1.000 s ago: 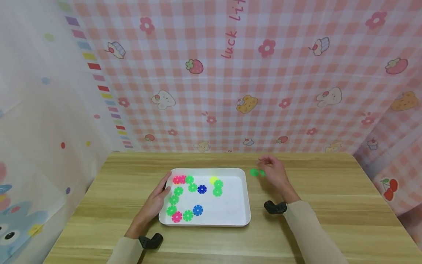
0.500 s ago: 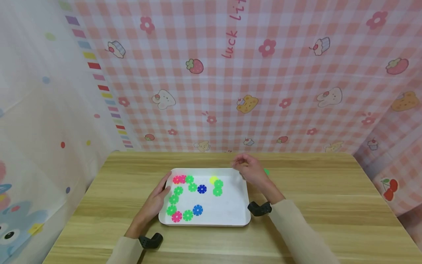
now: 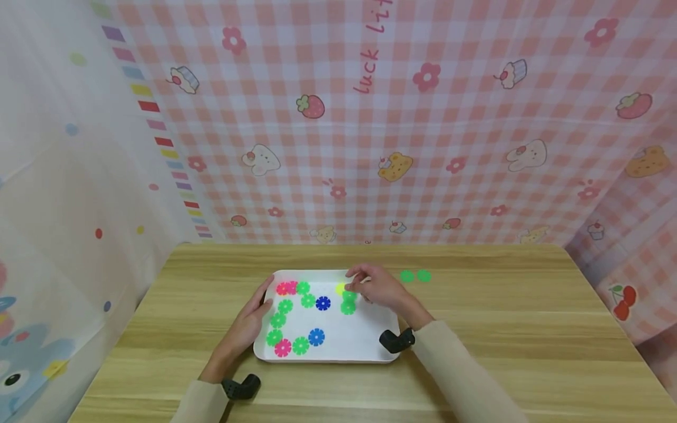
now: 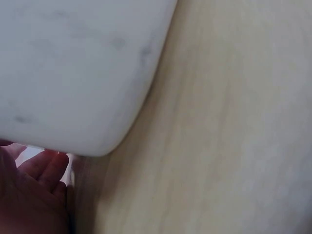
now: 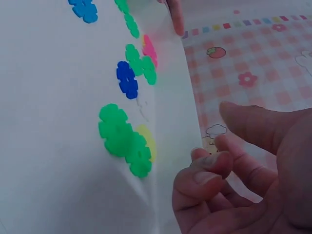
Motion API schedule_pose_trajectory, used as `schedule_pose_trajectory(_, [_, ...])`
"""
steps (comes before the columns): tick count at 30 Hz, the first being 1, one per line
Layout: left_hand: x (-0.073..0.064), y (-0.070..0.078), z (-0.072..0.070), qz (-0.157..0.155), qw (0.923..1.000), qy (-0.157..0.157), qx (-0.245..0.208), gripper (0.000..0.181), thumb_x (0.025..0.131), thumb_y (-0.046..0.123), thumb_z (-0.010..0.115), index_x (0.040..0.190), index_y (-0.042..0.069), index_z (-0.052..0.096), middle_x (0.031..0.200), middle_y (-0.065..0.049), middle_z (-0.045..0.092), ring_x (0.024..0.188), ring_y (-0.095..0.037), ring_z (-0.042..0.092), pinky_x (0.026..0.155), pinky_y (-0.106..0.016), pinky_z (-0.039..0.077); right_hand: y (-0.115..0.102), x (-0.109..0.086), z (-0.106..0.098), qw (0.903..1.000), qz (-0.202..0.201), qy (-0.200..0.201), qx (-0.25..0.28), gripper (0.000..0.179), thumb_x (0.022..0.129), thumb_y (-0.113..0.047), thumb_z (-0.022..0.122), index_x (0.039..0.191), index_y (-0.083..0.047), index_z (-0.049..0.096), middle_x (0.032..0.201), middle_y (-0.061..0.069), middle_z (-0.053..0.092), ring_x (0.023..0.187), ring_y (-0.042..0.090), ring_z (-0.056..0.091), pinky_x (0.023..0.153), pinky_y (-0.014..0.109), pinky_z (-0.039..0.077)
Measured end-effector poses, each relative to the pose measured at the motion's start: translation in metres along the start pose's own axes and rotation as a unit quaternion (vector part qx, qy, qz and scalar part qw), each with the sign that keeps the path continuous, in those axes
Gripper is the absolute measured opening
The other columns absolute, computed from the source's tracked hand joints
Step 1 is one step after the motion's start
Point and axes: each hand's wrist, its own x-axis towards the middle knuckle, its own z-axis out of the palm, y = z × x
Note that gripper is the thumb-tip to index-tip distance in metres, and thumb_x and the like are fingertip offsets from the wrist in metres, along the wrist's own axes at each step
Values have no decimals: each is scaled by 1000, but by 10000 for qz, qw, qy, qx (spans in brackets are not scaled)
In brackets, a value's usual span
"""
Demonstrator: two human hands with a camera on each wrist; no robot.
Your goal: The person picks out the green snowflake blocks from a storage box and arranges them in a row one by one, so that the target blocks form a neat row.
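Observation:
Against the left side of a white tray [image 3: 365, 343] rests my left hand [image 3: 248, 323], gripping the rim between thumb and fingers. In the left wrist view its fingers [image 4: 51, 168] lie beside the tray's corner. My right hand [image 3: 378, 288] is over the tray's far right part, near a yellow notched disc [image 3: 340, 288] and a green notched disc [image 3: 348, 307]. The right wrist view shows its thumb apart from loosely bent fingers, with nothing between them. A dark blue disc [image 3: 323, 303] lies mid-tray, a lighter blue disc [image 3: 316, 336] nearer the front.
Several green and pink discs, such as a pink disc [image 3: 282, 348], lie along the tray's left side. Two green discs, one farther right [image 3: 424, 275], lie on the wooden table [image 3: 502, 329] beyond the tray. A checked cloth [image 3: 338, 135] hangs behind the table.
My right hand has moved left from beside the green discs on the table to over the tray, uncovering those discs. My left hand has stayed at the tray's side.

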Motion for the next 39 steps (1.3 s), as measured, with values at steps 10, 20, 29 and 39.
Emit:
schedule_pose_trajectory(10, [1, 2, 1, 56, 10000, -48, -21, 53, 109, 18, 27, 160, 21, 15, 167, -5, 6, 154, -25, -2, 123, -51, -1, 13, 6, 6, 9976, 183, -135, -653, 25, 89, -11, 72, 112, -10, 65, 90, 6, 57, 79, 20, 51, 65, 28, 41])
schedule_pose_trajectory(20, [3, 4, 2, 54, 10000, -23, 29, 53, 109, 19, 26, 160, 23, 14, 167, -2, 6, 154, -22, -1, 124, -50, 0, 20, 3, 7, 9951, 119, -351, -913, 25, 84, -7, 77, 106, -11, 68, 78, 4, 55, 69, 18, 50, 60, 26, 38])
schedule_pose_trajectory(29, [2, 3, 1, -42, 10000, -11, 57, 53, 109, 20, 27, 160, 23, 14, 167, -3, 6, 154, -24, -1, 123, -52, 0, 23, 5, 11, 9927, 80, -319, -1163, 25, 81, -5, 79, 102, -14, 69, 75, 3, 54, 68, 17, 48, 61, 27, 38])
schedule_pose_trajectory(39, [-3, 4, 2, -54, 10000, -34, 31, 53, 109, 22, 28, 160, 26, 15, 167, -2, 7, 154, -25, -1, 123, -53, 0, 23, 5, 15, 9900, 59, -338, -1365, 21, 81, -4, 79, 96, -15, 69, 75, 2, 53, 69, 17, 48, 63, 27, 38])
